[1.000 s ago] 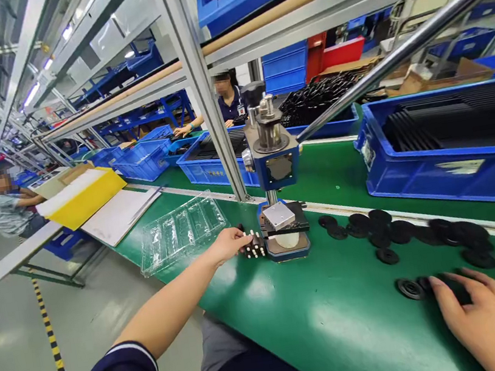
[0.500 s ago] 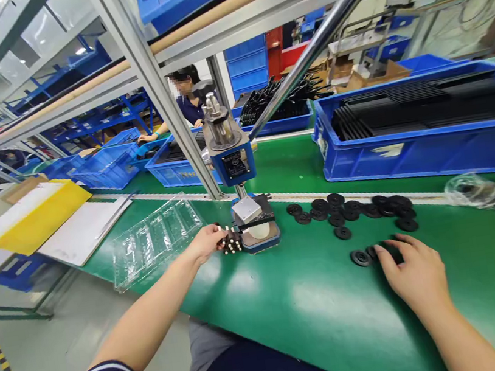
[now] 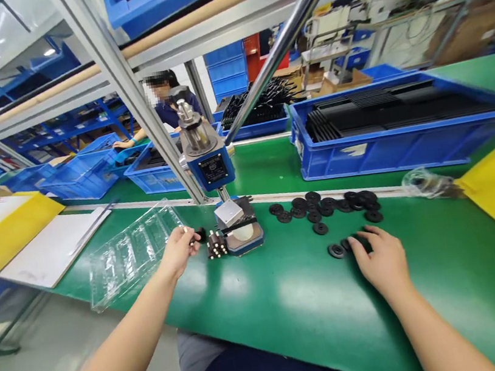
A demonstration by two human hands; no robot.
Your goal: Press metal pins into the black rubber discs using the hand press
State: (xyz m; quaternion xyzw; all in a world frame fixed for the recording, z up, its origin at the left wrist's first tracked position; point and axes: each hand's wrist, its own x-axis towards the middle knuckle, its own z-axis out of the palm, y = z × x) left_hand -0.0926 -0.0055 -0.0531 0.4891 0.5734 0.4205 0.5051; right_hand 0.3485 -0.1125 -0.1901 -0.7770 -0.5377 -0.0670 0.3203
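Note:
My left hand point(image 3: 181, 252) is closed in a pinch on a small black part with a white pin point(image 3: 185, 230), its far side hidden by the fingers. Just right of it stands a cluster of black parts with white pins point(image 3: 216, 245), beside the base of a blue hand press point(image 3: 211, 169). On the green bench my right hand point(image 3: 382, 257) curls its thumb and fingers round a dark disc point(image 3: 362, 244), mostly hidden. Touching or very near the thumb is another black disc point(image 3: 346, 244), and a ringed black disc point(image 3: 336, 251) lies left of that.
Several loose black discs point(image 3: 314, 216) lie behind my right hand. A clear plastic tray point(image 3: 130, 251) is at the left. Behind stands a blue bin point(image 3: 385, 154) of black plates. The press's long metal lever point(image 3: 276, 58) slants overhead. Across the bench sits a person point(image 3: 185, 102).
My left hand has drawn back leftward from the cluster with a black, white-pinned part in its fingers. My right hand stays by the same discs. The whole view has shifted.

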